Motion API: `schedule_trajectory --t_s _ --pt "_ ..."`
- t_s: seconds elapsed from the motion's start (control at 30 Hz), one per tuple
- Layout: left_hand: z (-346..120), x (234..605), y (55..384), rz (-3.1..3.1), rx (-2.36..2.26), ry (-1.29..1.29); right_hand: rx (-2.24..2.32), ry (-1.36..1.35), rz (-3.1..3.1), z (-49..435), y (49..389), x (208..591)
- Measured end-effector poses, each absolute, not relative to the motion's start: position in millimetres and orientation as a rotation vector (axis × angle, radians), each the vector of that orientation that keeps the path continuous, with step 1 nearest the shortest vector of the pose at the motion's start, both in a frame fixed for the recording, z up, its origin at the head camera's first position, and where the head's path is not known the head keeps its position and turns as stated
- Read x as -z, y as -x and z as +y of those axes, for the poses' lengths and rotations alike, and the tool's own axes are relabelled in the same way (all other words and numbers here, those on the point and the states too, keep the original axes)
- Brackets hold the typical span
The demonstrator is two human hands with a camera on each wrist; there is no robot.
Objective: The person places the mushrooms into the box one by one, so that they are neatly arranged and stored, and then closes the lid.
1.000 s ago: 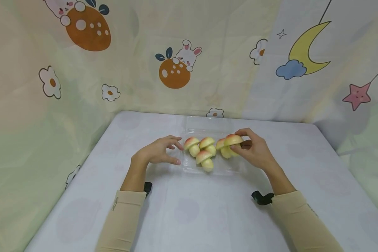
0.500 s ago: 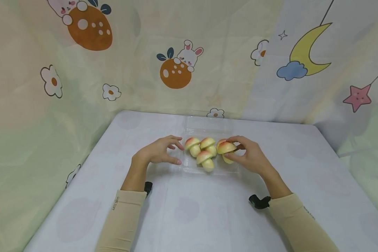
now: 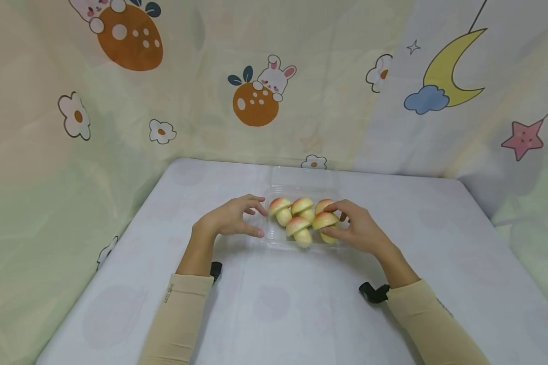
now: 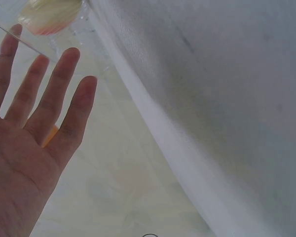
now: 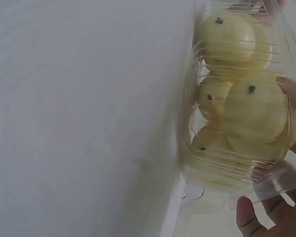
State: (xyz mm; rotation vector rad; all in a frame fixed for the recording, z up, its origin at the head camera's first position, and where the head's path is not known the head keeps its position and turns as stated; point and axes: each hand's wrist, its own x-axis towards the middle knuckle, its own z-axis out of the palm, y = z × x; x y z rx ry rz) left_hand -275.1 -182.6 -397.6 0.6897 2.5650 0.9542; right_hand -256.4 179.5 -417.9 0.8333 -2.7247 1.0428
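Note:
My right hand (image 3: 356, 228) pinches a yellow toy mushroom (image 3: 325, 220) by its red-tinted cap, at the front right of a clear plastic box (image 3: 274, 243). Behind it, another mushroom (image 3: 323, 204) is partly hidden by the fingers. Two mushrooms stand in the back left of the box, and one mushroom (image 3: 303, 235) sits in front of them. At the box's left end my left hand (image 3: 233, 219) reaches out with spread fingers and holds nothing. The right wrist view shows mushrooms (image 5: 254, 111) through the box wall, with fingers at the right edge.
The box's clear lid (image 3: 301, 178) lies folded back toward the table's far edge. White cloth covers the table (image 3: 269, 314). A printed curtain (image 3: 187, 91) hangs right behind it. Each wrist carries a black camera mount (image 3: 374, 293).
My right hand has carried its mushroom left and toward me, from above the box's right side to the front right among the others. The left hand stays nearly in place.

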Motion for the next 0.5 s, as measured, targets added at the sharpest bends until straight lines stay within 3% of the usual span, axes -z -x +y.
schedule_trajectory --t_s 0.5 --pt "-183.6 397.1 275.7 2.556 -0.961 -0.716 -0.980 -0.879 -2.792 170.4 258.9 423.9"
